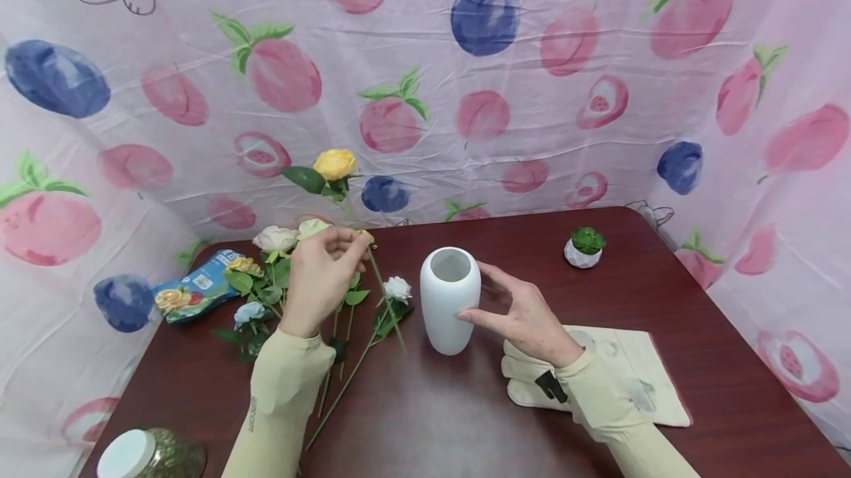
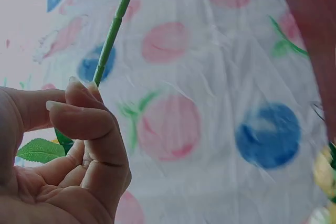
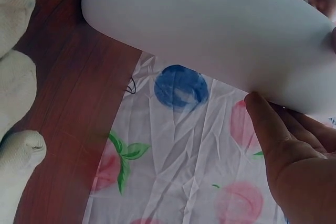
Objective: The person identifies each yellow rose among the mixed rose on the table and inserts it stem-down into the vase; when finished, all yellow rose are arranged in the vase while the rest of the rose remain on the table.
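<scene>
My left hand (image 1: 322, 282) pinches the green stem (image 2: 111, 38) of a yellow rose (image 1: 335, 165), whose bloom points up above the fingers while the stem slants down to the right. Left of the white vase (image 1: 447, 315), the stem's lower end hangs apart from it. The vase stands upright on the table, its round mouth uncovered. My right hand (image 1: 535, 319) holds the vase from the right, thumb in front and fingers on the far side. In the right wrist view, fingertips touch the smooth vase wall (image 3: 199, 30).
Several artificial flowers lie to the left, among them a white rose (image 1: 397, 289) and a blue one (image 1: 249, 313). Beyond them is a blue snack bag (image 1: 199, 286). A lidded jar (image 1: 149, 454) stands front left. Cream gloves (image 1: 638, 374) and a potted succulent (image 1: 585, 247) are on the right.
</scene>
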Demonstrator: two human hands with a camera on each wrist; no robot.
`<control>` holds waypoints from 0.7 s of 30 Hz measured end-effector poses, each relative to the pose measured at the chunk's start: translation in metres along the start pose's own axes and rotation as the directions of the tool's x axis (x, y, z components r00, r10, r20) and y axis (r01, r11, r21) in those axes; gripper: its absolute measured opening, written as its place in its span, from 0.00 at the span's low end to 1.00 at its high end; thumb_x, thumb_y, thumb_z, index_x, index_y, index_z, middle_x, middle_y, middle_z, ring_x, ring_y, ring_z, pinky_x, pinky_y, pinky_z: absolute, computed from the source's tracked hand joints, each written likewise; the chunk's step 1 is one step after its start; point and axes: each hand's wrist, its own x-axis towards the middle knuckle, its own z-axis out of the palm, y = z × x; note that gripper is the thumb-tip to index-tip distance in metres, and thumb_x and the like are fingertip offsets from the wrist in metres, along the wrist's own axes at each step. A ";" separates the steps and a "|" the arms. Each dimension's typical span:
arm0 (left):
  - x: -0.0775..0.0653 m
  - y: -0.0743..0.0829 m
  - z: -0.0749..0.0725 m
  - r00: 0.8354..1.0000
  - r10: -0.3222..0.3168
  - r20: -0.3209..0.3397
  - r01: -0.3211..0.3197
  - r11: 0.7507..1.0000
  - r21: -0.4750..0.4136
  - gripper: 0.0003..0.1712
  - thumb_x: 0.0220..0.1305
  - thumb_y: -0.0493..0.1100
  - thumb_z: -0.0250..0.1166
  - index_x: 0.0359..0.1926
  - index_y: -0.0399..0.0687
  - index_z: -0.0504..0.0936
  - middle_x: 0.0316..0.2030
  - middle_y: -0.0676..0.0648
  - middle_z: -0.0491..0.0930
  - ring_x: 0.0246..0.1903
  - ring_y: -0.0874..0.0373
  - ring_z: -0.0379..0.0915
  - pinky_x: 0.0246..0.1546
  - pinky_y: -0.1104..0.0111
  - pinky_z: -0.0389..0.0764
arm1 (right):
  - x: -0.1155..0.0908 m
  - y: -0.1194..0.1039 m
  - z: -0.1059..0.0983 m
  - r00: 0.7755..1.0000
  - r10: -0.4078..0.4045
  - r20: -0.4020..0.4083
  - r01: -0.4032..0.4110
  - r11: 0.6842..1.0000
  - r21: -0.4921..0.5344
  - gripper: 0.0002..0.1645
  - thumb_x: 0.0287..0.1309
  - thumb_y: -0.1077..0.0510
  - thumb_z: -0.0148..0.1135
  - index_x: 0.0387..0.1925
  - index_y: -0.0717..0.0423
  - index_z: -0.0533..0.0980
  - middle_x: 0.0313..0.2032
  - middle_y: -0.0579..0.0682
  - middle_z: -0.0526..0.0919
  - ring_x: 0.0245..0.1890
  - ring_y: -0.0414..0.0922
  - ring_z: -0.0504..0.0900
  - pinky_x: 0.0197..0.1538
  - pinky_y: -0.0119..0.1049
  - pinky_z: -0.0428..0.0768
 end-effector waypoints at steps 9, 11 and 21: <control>0.018 0.040 0.013 0.989 0.133 -0.058 -0.141 0.972 -0.187 0.13 0.71 0.45 0.67 0.35 0.39 0.86 0.24 0.45 0.85 0.20 0.61 0.80 0.20 0.71 0.79 | -0.001 0.000 0.000 1.000 -0.002 -0.004 0.002 1.000 -0.011 0.43 0.54 0.52 0.80 0.71 0.47 0.71 0.64 0.49 0.81 0.58 0.45 0.85 0.59 0.37 0.82; 0.023 0.046 0.013 0.981 0.162 -0.102 -0.182 0.957 -0.226 0.12 0.70 0.44 0.68 0.35 0.37 0.86 0.23 0.45 0.85 0.18 0.62 0.79 0.18 0.71 0.78 | 0.000 0.000 0.000 1.000 0.001 -0.004 -0.001 1.000 -0.020 0.44 0.54 0.52 0.80 0.71 0.47 0.71 0.63 0.49 0.81 0.58 0.45 0.85 0.59 0.38 0.83; 0.041 0.064 0.010 0.944 0.203 -0.259 -0.284 0.899 -0.334 0.11 0.70 0.42 0.68 0.36 0.36 0.86 0.25 0.45 0.84 0.19 0.62 0.78 0.18 0.73 0.76 | -0.001 0.001 0.000 1.000 0.009 -0.010 -0.010 0.999 -0.044 0.44 0.54 0.50 0.80 0.71 0.48 0.71 0.64 0.49 0.80 0.59 0.45 0.85 0.60 0.39 0.82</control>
